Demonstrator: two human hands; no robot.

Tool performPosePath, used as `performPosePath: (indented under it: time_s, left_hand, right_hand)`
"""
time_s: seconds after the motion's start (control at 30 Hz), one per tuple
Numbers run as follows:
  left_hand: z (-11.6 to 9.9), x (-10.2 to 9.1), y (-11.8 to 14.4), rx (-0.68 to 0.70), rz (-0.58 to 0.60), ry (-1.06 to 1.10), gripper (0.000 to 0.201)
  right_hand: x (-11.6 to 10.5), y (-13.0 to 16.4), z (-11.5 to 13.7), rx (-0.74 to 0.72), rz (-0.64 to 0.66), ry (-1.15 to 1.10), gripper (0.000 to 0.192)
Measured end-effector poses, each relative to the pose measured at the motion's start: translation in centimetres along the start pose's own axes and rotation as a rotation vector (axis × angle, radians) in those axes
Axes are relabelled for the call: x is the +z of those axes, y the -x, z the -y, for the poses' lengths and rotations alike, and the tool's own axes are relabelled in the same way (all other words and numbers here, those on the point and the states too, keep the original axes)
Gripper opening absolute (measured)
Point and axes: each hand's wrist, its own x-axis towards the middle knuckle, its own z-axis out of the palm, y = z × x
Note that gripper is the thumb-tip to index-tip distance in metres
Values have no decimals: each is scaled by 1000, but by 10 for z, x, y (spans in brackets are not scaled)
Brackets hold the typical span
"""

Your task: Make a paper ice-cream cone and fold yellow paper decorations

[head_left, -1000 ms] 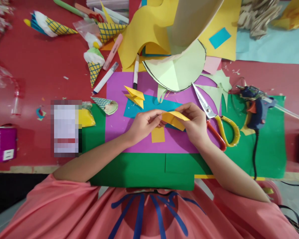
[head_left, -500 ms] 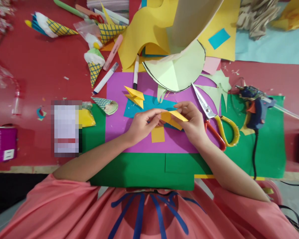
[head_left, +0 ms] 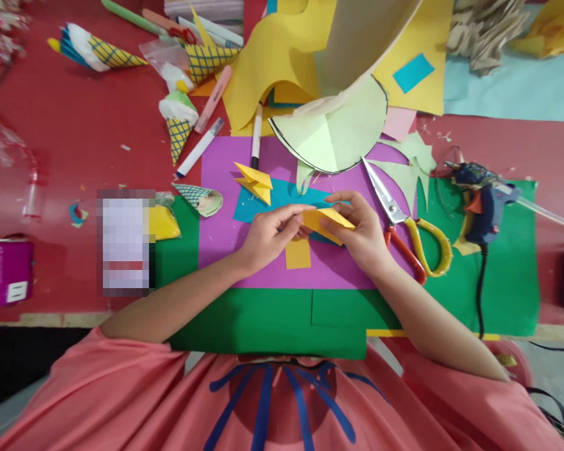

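Observation:
Both of my hands pinch a small folded yellow paper piece (head_left: 328, 221) just above a purple sheet (head_left: 244, 250). My left hand (head_left: 269, 235) grips its left end between thumb and fingers. My right hand (head_left: 364, 235) holds its right side, fingertips on the top fold. A small yellow rectangle (head_left: 297, 254) lies flat on the purple sheet under my hands. Another folded yellow piece (head_left: 254, 180) rests on a blue strip (head_left: 282, 197) a little further away.
Scissors (head_left: 407, 222) with red and yellow handles lie right of my right hand. A blue glue gun (head_left: 482, 200) sits on the green sheet (head_left: 507, 275). Markers (head_left: 200, 147), paper cones (head_left: 178, 122), a pale green half-circle (head_left: 338, 128) and yellow paper (head_left: 267, 62) crowd the far side.
The yellow piece has shifted slightly up and left between my fingers, and my right fingertips have slid along its top fold. My arms have stayed in place.

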Motion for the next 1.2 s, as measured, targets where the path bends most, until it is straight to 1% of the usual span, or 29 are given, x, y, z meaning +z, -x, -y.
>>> performPosePath:
  time_s: [0.2,0.37,0.5,0.63,0.73,0.83,0.97,1.07,1.2]
  left_hand:
    - [4,0,0,29,-25,4,33]
    - [2,0,-1,54,-29,-51,32]
    - [4,-2,-1,33,-20,27,35]
    - [9,-4,-1,32,-17,143,38]
    - [10,-3,0,29,-7,100,33]
    - [8,-1,-1,7,4,57,30]
    - [5,1,-1,-14,32,97,29]
    - [4,1,-1,6,25,81,28]
    - [4,0,0,38,12,44,25]
  right_hand:
    - [2,2,3,-14,35,52,38]
    - [3,2,3,-10,35,46,36]
    - [2,2,1,-19,30,26,35]
    - [2,3,2,-21,6,67,35]
    - [2,3,4,-13,-5,92,34]
    - [2,3,5,-13,8,89,32]
    - [2,1,4,-46,2,101,23]
    - [1,1,3,-71,-26,120,14]
    - [-1,1,2,-60,-14,83,13]
